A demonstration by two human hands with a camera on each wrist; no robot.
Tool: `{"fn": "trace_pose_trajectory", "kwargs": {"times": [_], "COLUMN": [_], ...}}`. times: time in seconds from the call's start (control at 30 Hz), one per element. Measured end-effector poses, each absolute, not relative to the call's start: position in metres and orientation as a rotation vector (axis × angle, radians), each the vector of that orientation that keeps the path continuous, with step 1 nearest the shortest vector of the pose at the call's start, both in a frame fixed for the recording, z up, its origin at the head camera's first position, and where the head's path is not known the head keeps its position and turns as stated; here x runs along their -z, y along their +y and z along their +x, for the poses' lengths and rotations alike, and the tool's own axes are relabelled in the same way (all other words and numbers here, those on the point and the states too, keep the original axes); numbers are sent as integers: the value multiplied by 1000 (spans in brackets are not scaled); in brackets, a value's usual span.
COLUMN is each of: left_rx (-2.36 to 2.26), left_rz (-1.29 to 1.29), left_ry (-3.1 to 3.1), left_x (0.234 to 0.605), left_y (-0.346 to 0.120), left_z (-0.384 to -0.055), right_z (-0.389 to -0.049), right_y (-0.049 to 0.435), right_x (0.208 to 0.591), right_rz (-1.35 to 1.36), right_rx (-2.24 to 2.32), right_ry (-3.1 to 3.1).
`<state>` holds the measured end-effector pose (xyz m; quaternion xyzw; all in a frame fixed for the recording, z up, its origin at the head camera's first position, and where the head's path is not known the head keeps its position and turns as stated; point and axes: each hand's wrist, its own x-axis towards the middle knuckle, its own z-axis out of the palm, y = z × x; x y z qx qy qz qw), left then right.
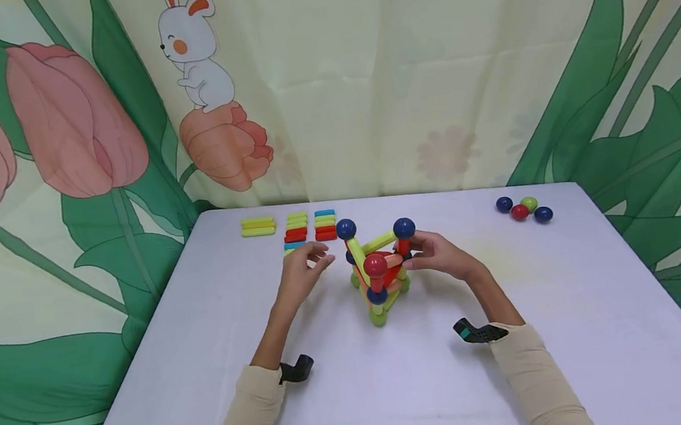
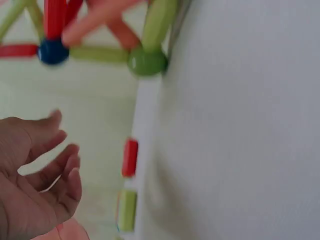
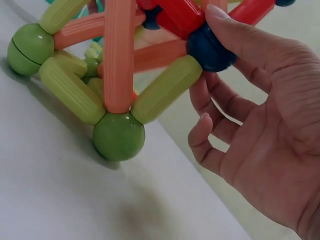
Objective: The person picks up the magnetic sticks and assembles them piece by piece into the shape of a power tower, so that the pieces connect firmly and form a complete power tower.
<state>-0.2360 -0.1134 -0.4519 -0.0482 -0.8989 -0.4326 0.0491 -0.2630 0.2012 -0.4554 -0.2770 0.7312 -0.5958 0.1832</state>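
Frame of smooth, glossy balls and ribbed rods stands upright on the white table, between the two hands; use it as the landmark. Its base is green balls, its middle level dark blue balls, its top two dark blue balls plus one red ball on the side nearest the person. Right hand is at the frame's right side, thumb and fingers closed on a dark blue mid-level ball (clear in the right wrist view). Left hand is just left of the frame, apart from it, fingers loosely bent with a gap to the thumb, nothing in its grip. Beyond the frame to the left: three columns of loose short rods, one yellow-green, the other two mixed yellow-green, red and blue (left hand partly covers the near end of the middle column). Beyond the frame to the right: four loose balls, two dark blue, one red, one green. Behind everything: a pale curtain printed with tulips and a rabbit.
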Motion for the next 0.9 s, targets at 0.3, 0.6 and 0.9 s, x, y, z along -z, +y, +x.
{"fn": "trace_pose_trajectory", "kwargs": {"times": [0.3, 0.6, 0.9], "left_rx": [1054, 941, 1114], "left_rz": [35, 65, -86], "left_ry": [-2849, -2999, -2965], "left_x": [477, 487, 466], "left_y": [-163, -164, -154], "left_z": [-278, -282, -268], "right_z": [-255, -245, -241], "right_y": [191, 184, 183], "right_x": [455, 457, 459], "right_rz": [-766, -820, -796], "right_rx": [1595, 1606, 1608], "right_ry": [2191, 2235, 2278]}}
